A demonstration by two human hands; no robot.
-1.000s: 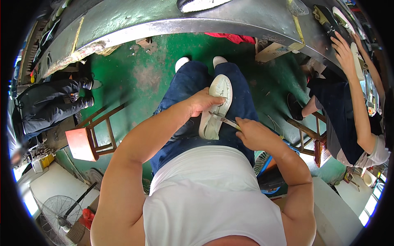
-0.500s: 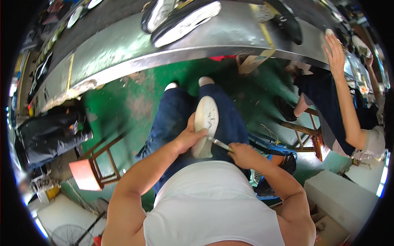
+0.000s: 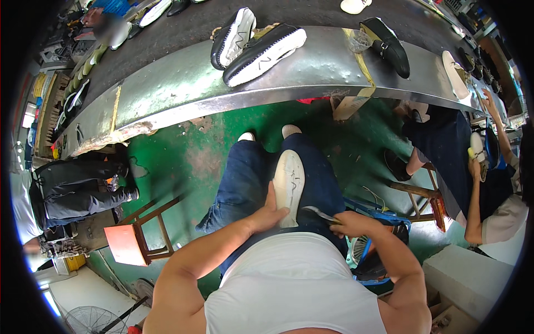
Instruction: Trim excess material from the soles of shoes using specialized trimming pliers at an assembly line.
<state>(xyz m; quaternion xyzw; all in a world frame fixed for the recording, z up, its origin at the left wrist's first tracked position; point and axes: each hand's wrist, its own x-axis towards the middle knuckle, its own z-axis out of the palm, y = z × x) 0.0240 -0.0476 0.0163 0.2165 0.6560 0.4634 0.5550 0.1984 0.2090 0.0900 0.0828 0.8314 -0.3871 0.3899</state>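
The shoe (image 3: 289, 181) lies sole up over the person's jeans (image 3: 236, 186), its toe toward the bench (image 3: 167, 100) and its heel near the white shirt (image 3: 289, 284). The left hand (image 3: 268, 214) is part closed on the heel end, thumb over the sole and a finger along the left edge. The right hand (image 3: 354, 224) is curled round the handle of a tool (image 3: 317, 212) whose bent metal tip sits just beside the shoe's right edge; whether they touch I cannot tell.

The bench runs across the upper part, dark on top with a shiny, dented metal border and two yellow strips. On it are a black-and-white pair (image 3: 264, 55), one leaning on the other, a clear cup (image 3: 359, 42), a black shoe (image 3: 392, 53) with a strap and, farther right, a cream shoe (image 3: 455, 75).

The green floor (image 3: 206, 156) is scuffed in a pale patch. A stool (image 3: 127, 245) with an orange-red seat stands to the left, a fan (image 3: 92, 320) below it, partly cut off. To the right a co-worker (image 3: 445, 145) in a dark apron holds a pale shoe. Nearer are a blue-edged basket (image 3: 401, 218) and a white box (image 3: 461, 273)
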